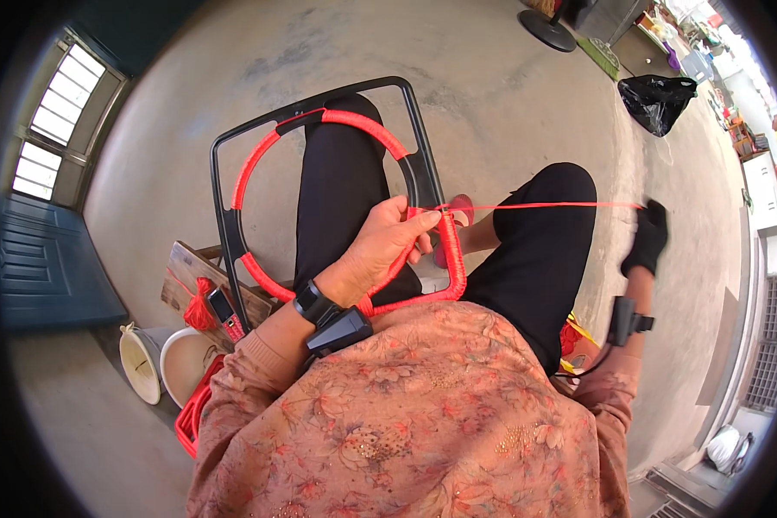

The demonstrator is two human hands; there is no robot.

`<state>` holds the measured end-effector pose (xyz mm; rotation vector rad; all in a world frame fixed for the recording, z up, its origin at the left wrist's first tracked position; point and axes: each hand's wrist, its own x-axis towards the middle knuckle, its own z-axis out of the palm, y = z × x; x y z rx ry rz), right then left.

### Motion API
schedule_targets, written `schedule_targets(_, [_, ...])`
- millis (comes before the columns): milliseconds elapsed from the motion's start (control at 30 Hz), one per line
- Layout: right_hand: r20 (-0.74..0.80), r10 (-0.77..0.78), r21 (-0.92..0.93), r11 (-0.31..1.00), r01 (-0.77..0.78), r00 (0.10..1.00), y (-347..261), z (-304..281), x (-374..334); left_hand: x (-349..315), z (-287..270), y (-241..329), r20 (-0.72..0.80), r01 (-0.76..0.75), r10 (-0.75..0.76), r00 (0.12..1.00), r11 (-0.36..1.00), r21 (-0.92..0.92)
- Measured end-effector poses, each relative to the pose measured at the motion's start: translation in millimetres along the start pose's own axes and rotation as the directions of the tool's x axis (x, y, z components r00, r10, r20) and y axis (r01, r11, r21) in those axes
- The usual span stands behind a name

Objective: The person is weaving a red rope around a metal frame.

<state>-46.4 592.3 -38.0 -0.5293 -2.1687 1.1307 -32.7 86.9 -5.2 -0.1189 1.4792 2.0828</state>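
Note:
A black squarish frame with a ring inside it rests across my lap. Red cord is wound closely around parts of the ring and around the frame's near right corner. My left hand is closed on the ring and the frame's right side, its thumb pressed where the winding stops. From there a single red cord runs taut to the right. At its far end is my right hand, in a black glove, closed on the cord and held well out past my knee. Its fingers are slightly blurred.
At my left stand a wooden stool with a red cord bundle, a small phone, two pale buckets and a red basket. A black plastic bag lies on the concrete floor at far right.

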Motion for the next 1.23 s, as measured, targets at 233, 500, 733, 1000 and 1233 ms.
schedule_targets(233, [-0.164,-0.064,-0.421,0.907,-0.011,0.984,10.8,-84.2,13.1,-7.5,8.4,13.5,0.013,-0.029,0.03,0.999,0.998,-0.063])
schedule_targets(500, [0.904,-0.062,0.188,0.947,-0.262,0.423,-120.7,88.6,-137.9,-12.1,11.5,8.2,0.046,0.006,-0.004,0.999,0.999,-0.05])
schedule_targets(733, [0.834,-0.062,0.315,0.869,-0.381,0.548,-157.0,101.2,-154.8,-4.7,9.9,-1.6,-0.017,0.053,-0.054,0.998,0.997,-0.053])
schedule_targets(1000, [0.782,-0.294,0.412,0.906,-0.101,0.55,-219.1,96.9,-180.2,-6.8,8.9,1.0,0.015,0.061,-0.061,0.998,0.998,-0.02])
schedule_targets(1233, [0.61,-0.162,0.395,0.911,-0.12,0.776,-166.4,100.0,-158.9,-0.7,5.9,-4.2,0.042,0.101,-0.096,0.994,0.986,-0.135])
